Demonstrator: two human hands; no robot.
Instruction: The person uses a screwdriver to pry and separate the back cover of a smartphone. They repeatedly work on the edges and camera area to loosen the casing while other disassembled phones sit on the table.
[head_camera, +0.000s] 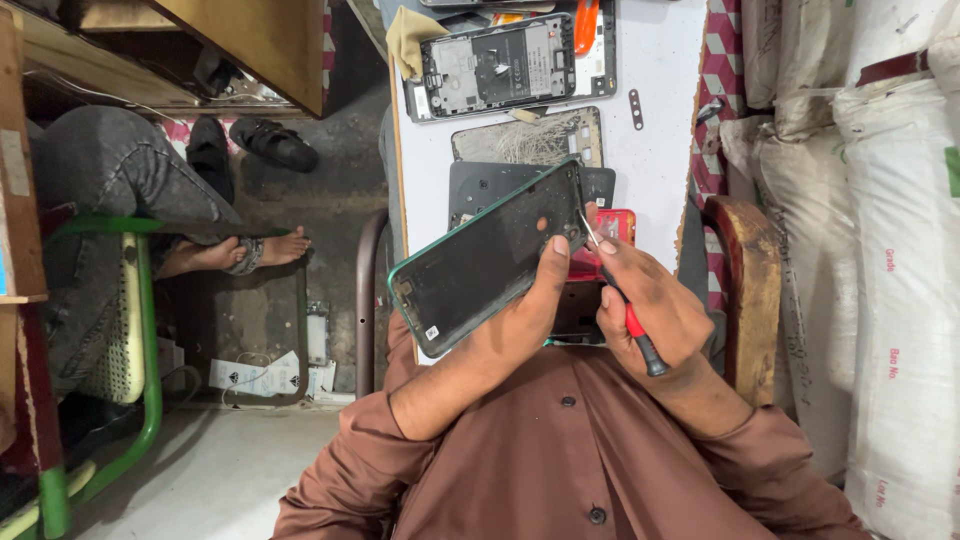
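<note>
Holding the phone back cover (478, 262) in your left hand (528, 318), you keep it raised above the white table (655, 70), tilted, with its dark inner face toward you. Your left forearm comes up from the lower left at a slant; the palm sits under the cover's lower right edge, and the thumb lies pressed flat across the inner face near that edge, so the hand is clamped on the cover.

Your right hand (650, 310) sits just beside the left, wrist bent inward. Its fingers are closed around the red-handled screwdriver (625, 312), with the black end of the handle sticking out below the hand. The thin metal shaft runs up and to the left, and its tip meets the cover's right edge near the upper corner.

Beneath the raised cover, flat on the table, lie a dark phone panel (480, 185) and a red phone part (610, 235). Farther up the table rests an opened phone frame (497, 65) with its inner boards exposed.
</note>
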